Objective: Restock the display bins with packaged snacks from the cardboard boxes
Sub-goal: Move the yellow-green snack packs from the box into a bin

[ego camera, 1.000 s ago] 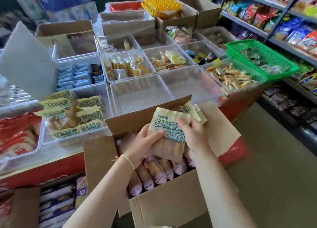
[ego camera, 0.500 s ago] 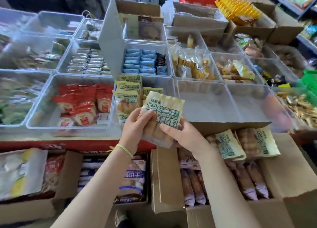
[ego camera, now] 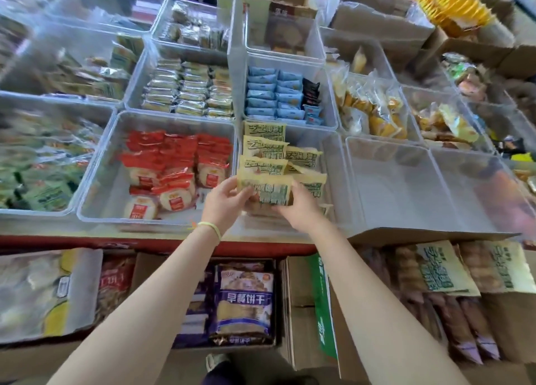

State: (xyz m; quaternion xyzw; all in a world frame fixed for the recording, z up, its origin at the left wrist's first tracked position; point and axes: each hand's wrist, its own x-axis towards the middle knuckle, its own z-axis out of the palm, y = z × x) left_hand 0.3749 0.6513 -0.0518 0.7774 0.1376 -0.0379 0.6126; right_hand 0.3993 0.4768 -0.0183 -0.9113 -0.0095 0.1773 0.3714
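Note:
A cream snack pack (ego camera: 268, 189) with green lettering is gripped from both sides, my left hand (ego camera: 224, 203) on its left edge and my right hand (ego camera: 298, 209) on its right edge. The pack hangs low over the front of a clear display bin (ego camera: 330, 158) that holds several identical packs (ego camera: 266, 150) in rows. At lower right an open cardboard box (ego camera: 359, 321) holds more of the same packs (ego camera: 438, 271).
A bin of red-wrapped snacks (ego camera: 171, 167) sits just left of the hands. Two clear bins (ego camera: 391, 181) to the right hold nothing. Blue packs (ego camera: 278, 97) fill the bin behind. Boxes with purple packs (ego camera: 245, 300) stand below the red counter edge (ego camera: 116, 244).
Both hands carried the pack from the cardboard box up and leftward, then down into the front of the bin. My view swung left toward the bins.

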